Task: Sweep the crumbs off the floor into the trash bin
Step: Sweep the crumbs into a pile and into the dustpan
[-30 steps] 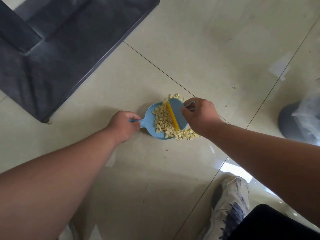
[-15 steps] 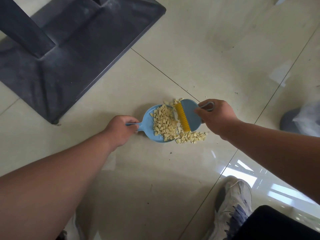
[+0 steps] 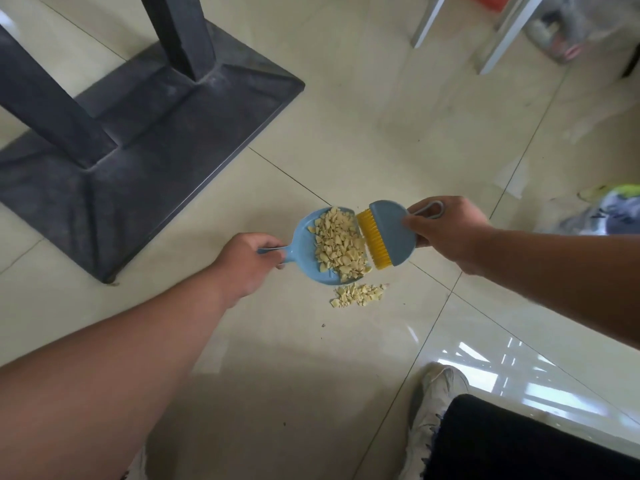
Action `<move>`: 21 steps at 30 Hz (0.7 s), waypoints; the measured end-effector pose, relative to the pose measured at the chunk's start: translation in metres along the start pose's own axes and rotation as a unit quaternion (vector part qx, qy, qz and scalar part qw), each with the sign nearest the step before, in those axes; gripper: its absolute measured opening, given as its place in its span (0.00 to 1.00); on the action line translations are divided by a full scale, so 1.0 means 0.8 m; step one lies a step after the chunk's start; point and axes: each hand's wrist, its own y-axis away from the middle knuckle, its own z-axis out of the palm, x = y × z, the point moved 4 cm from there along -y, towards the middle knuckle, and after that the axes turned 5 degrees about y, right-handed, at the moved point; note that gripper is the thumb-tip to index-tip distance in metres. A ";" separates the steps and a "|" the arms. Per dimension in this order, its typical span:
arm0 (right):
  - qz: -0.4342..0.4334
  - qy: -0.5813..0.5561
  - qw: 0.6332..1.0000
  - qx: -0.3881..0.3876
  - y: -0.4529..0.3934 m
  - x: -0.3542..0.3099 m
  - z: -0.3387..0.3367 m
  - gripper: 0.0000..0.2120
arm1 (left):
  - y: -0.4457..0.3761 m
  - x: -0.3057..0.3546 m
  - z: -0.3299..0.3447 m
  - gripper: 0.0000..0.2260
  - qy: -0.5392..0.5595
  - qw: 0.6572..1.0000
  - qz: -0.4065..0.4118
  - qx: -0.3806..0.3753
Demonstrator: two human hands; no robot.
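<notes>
**Tiled floor, dustpan loaded, some crumbs left behind**

Setting: pale glossy floor (image 3: 346,116) with thin grout lines, reflecting window light at lower right.

Dustpan (image 3: 304,247): blue, heaped with crumbs (image 3: 341,244); left hand (image 3: 247,263) curled round its handle. It looks lifted off the floor.

Brush (image 3: 384,235): blue back, yellow bristles against the pan's open edge; right hand (image 3: 446,230) grips its looped end.

Spill (image 3: 358,294): small patch of crumbs on the floor just below the pan's lip.

Risks: a tilt toward the open edge, or the brush drawing away, would likely shed more. The spill may be missed.

Bin: not clearly in view; blurred objects at far right cannot be identified.

Surroundings: dark table base (image 3: 145,140) at left; white legs (image 3: 498,36) at top right; shoe (image 3: 433,403) near the spill.
</notes>
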 end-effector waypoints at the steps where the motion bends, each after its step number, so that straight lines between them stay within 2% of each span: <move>1: -0.001 -0.007 1.000 0.007 0.003 -0.002 -0.009 0.02 | 0.003 0.011 0.003 0.06 -0.002 1.000 0.006 -0.004; 10: -0.004 -0.133 0.988 0.079 0.032 0.009 -0.084 0.02 | 0.019 0.081 0.032 0.05 -0.022 0.999 0.028 -0.011; 16: -0.007 -0.208 0.973 0.096 0.061 0.018 -0.131 0.05 | 0.023 0.128 0.065 0.06 -0.052 0.997 0.050 -0.016; 21: 0.004 -0.252 0.954 0.161 0.071 0.032 -0.189 0.04 | 0.025 0.176 0.109 0.07 -0.024 0.997 0.063 -0.042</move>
